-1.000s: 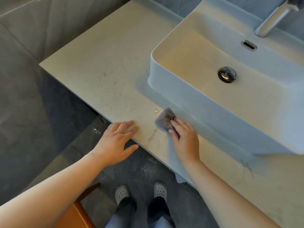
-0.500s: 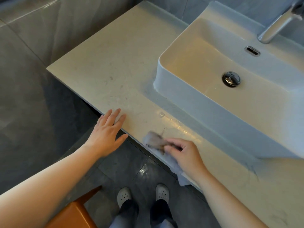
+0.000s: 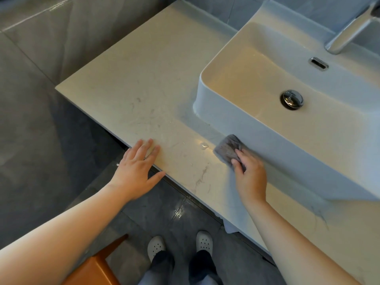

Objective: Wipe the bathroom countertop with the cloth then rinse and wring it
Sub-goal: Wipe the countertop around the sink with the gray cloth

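Note:
The grey cloth (image 3: 226, 148) lies on the pale marbled countertop (image 3: 144, 79), right against the front left base of the white basin (image 3: 236, 124). My right hand (image 3: 249, 175) holds the cloth and presses it onto the counter, thumb and fingers on its near part. A pale end of cloth (image 3: 229, 227) hangs below the counter's front edge. My left hand (image 3: 137, 169) rests flat on the counter's front edge, fingers spread, holding nothing. A small water drop (image 3: 203, 145) sits just left of the cloth.
A chrome tap (image 3: 349, 33) reaches over the basin at the top right, above the drain plug (image 3: 292, 99). Grey tiled walls border the counter at the left and back. An orange stool (image 3: 92, 270) and my white shoes (image 3: 156, 246) are on the dark floor.
My right hand drew the cloth back to the counter's front edge, then pushed it forward again to the basin's base. My left hand stayed on the front edge.

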`<state>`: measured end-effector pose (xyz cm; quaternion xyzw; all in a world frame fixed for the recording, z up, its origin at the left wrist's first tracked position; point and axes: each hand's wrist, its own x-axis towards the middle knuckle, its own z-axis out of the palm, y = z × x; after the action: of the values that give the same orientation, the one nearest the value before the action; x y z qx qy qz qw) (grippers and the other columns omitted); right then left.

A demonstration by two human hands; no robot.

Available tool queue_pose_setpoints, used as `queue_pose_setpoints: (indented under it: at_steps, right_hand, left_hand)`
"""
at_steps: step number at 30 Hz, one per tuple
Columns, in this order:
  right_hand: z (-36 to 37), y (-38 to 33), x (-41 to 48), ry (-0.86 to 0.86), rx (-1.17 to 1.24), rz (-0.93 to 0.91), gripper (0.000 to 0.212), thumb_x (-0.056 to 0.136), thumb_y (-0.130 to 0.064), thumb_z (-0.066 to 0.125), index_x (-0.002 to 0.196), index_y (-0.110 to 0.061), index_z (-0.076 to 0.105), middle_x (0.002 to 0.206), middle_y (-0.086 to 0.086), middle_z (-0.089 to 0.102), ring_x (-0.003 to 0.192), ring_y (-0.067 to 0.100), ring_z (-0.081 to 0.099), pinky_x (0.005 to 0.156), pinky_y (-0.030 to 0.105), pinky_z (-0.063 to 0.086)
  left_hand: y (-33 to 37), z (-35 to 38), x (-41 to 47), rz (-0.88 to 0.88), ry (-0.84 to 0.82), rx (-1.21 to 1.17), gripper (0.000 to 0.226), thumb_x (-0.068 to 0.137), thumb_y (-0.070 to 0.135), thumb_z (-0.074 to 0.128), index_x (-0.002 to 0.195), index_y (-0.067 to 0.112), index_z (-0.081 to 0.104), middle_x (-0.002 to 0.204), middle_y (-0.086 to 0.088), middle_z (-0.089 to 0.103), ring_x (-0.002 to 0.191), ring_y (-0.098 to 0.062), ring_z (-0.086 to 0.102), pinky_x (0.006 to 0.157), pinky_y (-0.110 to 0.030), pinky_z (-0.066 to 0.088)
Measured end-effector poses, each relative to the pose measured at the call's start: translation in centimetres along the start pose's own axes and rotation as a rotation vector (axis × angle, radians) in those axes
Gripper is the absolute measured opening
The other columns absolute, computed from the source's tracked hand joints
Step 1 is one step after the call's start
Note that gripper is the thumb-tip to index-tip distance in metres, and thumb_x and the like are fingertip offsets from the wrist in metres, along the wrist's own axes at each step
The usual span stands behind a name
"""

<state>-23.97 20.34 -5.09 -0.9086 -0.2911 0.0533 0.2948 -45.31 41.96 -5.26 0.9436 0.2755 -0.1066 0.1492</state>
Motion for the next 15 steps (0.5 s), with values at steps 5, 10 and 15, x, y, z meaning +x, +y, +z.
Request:
queue_pose_setpoints:
  at_steps: [5, 10, 15]
  right_hand:
    - [2.9, -1.9, 2.1, 0.016, -0.006, -0.015, 0.033, 0.093, -0.014, 0.056, 0.125, -0.008, 0.061, 0.13, 0.01, 0.06, 0.12, 0.029, 0.052, 0.104, 0.038, 0.04]
    - [4.2, -2.9, 2.9, -0.002, 0.007, -0.062, 0.034, 0.094, -0.017, 0.055, 0.127, -0.01, 0.06, 0.132, 0.008, 0.059, 0.12, 0.03, 0.051, 0.103, 0.04, 0.041]
    - [4.8, -4.8, 1.1, -0.077, 0.011, -0.117, 0.035, 0.094, -0.02, 0.055, 0.129, -0.014, 0.059, 0.132, 0.003, 0.059, 0.118, 0.023, 0.048, 0.1, 0.037, 0.044]
  left_hand:
    - [-0.2, -0.1, 0.1, 0.015, 0.008, -0.003, 0.089, 0.078, 0.075, 0.013, 0.152, 0.024, 0.012, 0.16, 0.0, 0.002, 0.146, -0.025, -0.005, 0.119, -0.044, 0.008]
    - [-0.3, 0.1, 0.0, 0.023, 0.012, -0.02, 0.088, 0.079, 0.074, 0.015, 0.152, 0.024, 0.012, 0.16, 0.0, 0.002, 0.146, -0.025, -0.005, 0.119, -0.047, 0.01]
    - [-0.5, -0.3, 0.0, 0.044, 0.01, -0.03, 0.088, 0.078, 0.073, 0.014, 0.152, 0.025, 0.014, 0.16, -0.001, 0.004, 0.146, -0.026, -0.003, 0.119, -0.045, 0.008]
